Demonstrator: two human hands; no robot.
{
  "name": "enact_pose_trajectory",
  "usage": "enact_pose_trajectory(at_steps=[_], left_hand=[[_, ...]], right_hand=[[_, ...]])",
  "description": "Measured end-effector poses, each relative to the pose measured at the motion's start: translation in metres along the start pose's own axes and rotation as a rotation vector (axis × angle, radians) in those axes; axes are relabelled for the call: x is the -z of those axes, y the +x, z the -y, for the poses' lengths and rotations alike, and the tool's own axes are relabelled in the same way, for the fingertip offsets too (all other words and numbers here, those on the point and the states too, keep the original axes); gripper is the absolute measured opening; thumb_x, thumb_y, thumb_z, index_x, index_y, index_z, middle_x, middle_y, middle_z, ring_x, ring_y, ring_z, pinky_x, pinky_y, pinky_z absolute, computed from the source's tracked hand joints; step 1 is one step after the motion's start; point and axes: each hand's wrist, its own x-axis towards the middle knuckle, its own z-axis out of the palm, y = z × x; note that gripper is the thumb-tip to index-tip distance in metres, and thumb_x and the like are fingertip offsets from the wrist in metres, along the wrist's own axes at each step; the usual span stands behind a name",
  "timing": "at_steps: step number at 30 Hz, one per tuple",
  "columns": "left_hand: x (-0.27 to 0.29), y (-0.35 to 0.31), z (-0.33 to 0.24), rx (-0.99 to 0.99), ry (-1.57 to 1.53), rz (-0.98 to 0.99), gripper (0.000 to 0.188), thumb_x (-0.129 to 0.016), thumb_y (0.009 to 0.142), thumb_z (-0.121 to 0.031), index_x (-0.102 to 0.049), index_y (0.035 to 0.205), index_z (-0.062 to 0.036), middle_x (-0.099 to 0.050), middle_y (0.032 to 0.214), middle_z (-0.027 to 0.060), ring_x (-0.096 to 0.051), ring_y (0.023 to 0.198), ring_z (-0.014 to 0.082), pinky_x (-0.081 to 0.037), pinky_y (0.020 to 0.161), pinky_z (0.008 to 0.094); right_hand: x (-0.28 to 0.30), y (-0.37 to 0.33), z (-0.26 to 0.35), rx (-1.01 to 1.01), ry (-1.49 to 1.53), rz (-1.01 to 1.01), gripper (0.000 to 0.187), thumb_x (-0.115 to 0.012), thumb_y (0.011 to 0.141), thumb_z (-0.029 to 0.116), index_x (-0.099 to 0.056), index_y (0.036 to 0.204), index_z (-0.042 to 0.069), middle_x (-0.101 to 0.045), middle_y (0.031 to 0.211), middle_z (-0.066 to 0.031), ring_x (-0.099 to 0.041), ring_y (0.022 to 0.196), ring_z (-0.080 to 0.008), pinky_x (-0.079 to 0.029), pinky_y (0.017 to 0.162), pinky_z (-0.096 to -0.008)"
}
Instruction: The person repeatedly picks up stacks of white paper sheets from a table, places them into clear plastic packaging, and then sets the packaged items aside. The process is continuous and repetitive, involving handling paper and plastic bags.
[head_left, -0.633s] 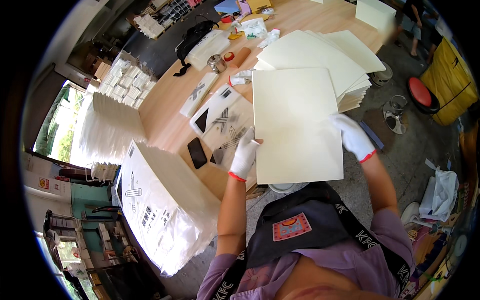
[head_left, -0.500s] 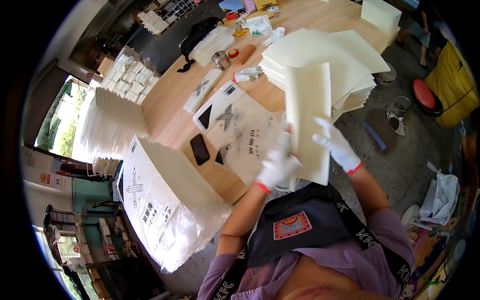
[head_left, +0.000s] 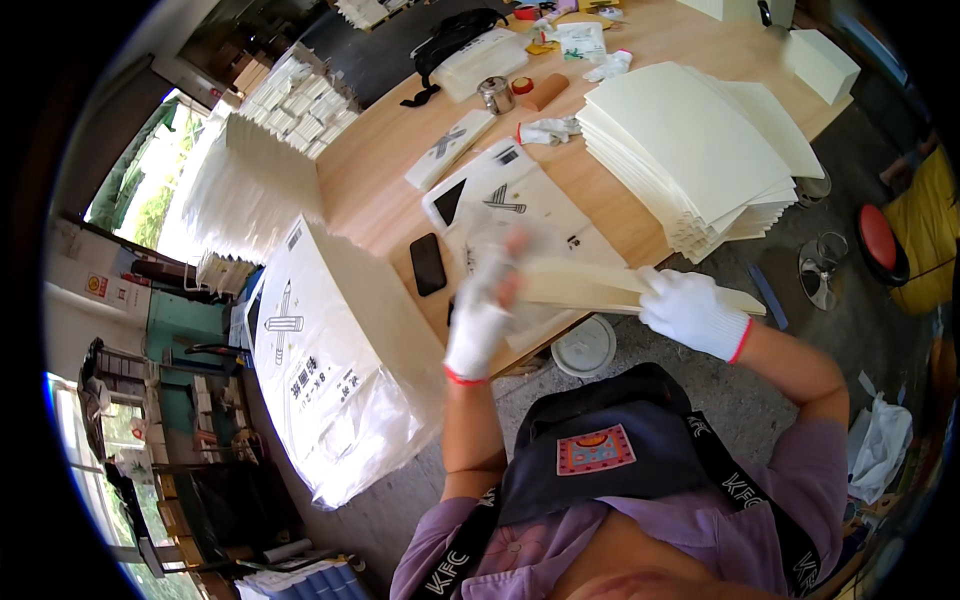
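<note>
A thin stack of cream paper sheets (head_left: pixel 585 284) lies edge-on in front of me, over the table's near edge. My right hand (head_left: pixel 693 310), in a white glove with a red cuff, is closed around the right part of the stack. At the other end is my gloved left hand (head_left: pixel 480 320); its raised fingers, some bare-tipped, are smeared by motion, so their grip on the paper cannot be made out. Beneath the hands lies a printed plastic wrapper (head_left: pixel 535 205) with pencil drawings. A tall fanned pile of cream sheets (head_left: pixel 690 140) stands beyond my right hand.
A black phone (head_left: pixel 428 265) lies left of the wrapper. Large wrapped paper stacks (head_left: pixel 325 370) stand at the left. Farther back are a metal cup (head_left: pixel 495 95), a spare glove (head_left: pixel 548 131) and a black bag (head_left: pixel 460 42). A white lidded bucket (head_left: pixel 584 346) is under the near edge.
The stack has turned from upright to nearly level. My right hand has closed on it from an open pose, and my left hand has moved left and up. The view has shifted.
</note>
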Motion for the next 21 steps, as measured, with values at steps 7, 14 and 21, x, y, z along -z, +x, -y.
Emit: enact_pose_trajectory(at_steps=[7, 14, 21], left_hand=[[-0.035, -0.090, 0.097, -0.364, 0.603, -0.069, 0.035, -0.060, 0.081, 0.000, -0.062, 0.115, -0.0043, -0.066, 0.086, 0.0121, -0.064, 0.074, 0.0247, -0.049, 0.068, 0.0313], [-0.066, -0.022, 0.051, -0.360, 0.629, 0.029, 0.039, -0.053, 0.068, 0.006, -0.063, 0.102, -0.0123, -0.064, 0.082, 0.0103, -0.064, 0.071, 0.0285, -0.050, 0.059, 0.0388], [-0.041, -0.021, 0.131, 0.000, 0.236, -0.118, 0.024, -0.057, 0.076, 0.004, -0.062, 0.098, -0.0052, -0.059, 0.074, 0.0032, -0.053, 0.066, 0.0073, -0.047, 0.060, 0.0247]], right_hand=[[-0.074, 0.047, -0.041, -0.273, 1.183, 0.312, 0.035, -0.057, 0.088, 0.038, -0.067, 0.101, 0.006, -0.067, 0.093, -0.0145, -0.064, 0.078, -0.0218, -0.049, 0.073, -0.0306], [-0.109, 0.104, -0.002, -0.153, 0.553, -0.024, 0.032, -0.057, 0.088, 0.027, -0.063, 0.114, 0.009, -0.062, 0.113, -0.0219, -0.057, 0.110, -0.0345, -0.042, 0.096, -0.0423], [-0.110, 0.058, 0.032, 0.038, 0.049, -0.244, 0.038, -0.059, 0.080, 0.032, -0.063, 0.106, 0.004, -0.053, 0.123, -0.0262, -0.045, 0.122, -0.0405, -0.032, 0.106, -0.0484]])
